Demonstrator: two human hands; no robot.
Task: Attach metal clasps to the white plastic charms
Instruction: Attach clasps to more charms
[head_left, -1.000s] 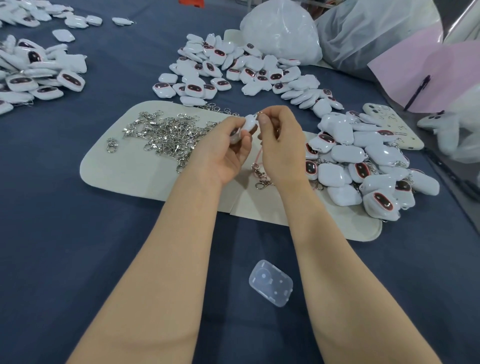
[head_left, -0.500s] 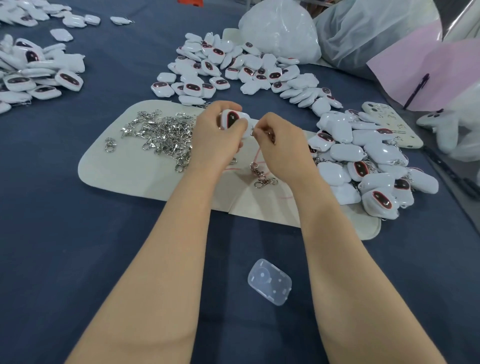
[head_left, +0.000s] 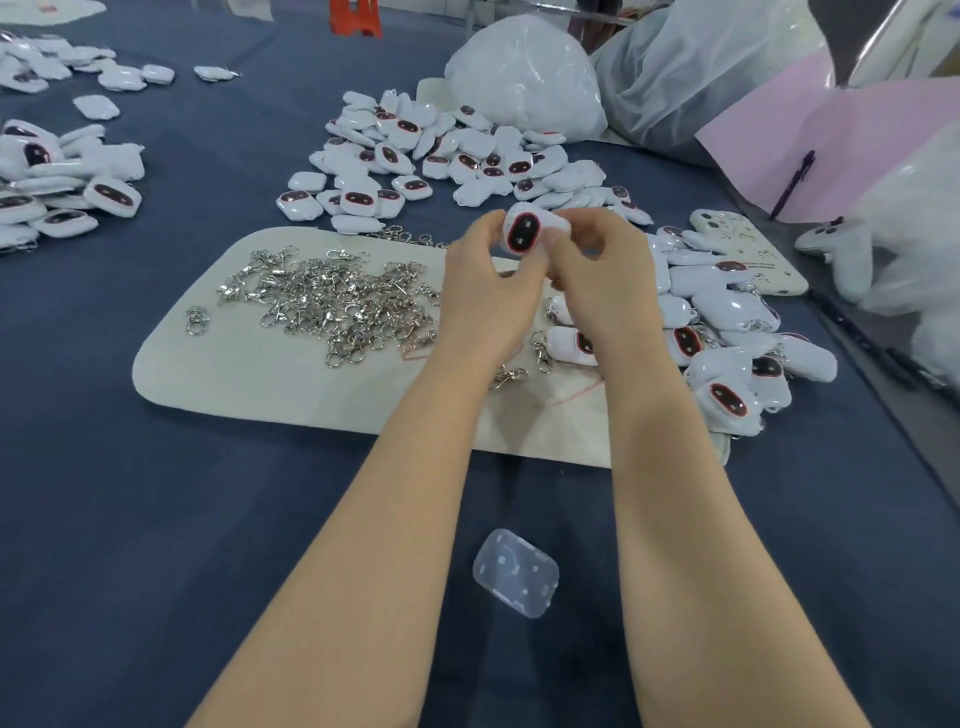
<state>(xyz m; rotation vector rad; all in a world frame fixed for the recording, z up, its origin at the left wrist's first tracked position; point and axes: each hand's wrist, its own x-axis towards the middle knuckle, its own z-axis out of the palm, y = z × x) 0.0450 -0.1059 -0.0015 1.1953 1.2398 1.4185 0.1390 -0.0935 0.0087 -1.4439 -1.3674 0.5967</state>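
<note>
Fingers (head_left: 480, 231) of left hand (head_left: 483, 301) and right hand (head_left: 605, 280) pinched on one white charm (head_left: 522, 234), its dark face upward between them.

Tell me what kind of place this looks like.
Probably a small assembly workshop: heaps of identical white charms on the blue table, loose metal clasps piled on a cream mat, bulk plastic bags behind. The left hand and right hand hold one charm.

I look into a small assembly workshop: the blue-covered table (head_left: 130, 519) carries piles of identical white charms (head_left: 447, 156), a heap of metal clasps (head_left: 332, 301) on a mat (head_left: 208, 384), and full plastic bags (head_left: 524, 78).
</note>
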